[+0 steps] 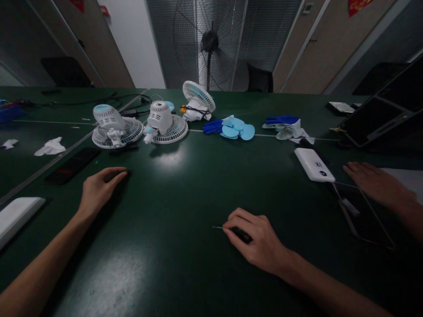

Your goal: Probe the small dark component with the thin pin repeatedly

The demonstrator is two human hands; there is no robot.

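My right hand [256, 240] is closed round a small screwdriver [243, 234] with a dark handle, low over the green table; its thin metal shaft points left. At the left, my left hand [101, 188] rests on the table with thumb and forefinger pinched together. What sits between those fingertips, if anything, is too small and dark to name. Beyond it stand two white fan heads, one [110, 125] at the left and one [161, 121] to its right, both lying grille-down. Close to my left hand lies a dark phone [73, 165].
Another person's hand [380, 182] lies flat at the right, beside a white power bank [314, 165] and a dark tablet [361, 213]. Farther back are a third small fan [198, 101], light-blue fan blades [238, 128] and blue-white gloves [284, 127]. A white box [20, 215] stands at the left edge.
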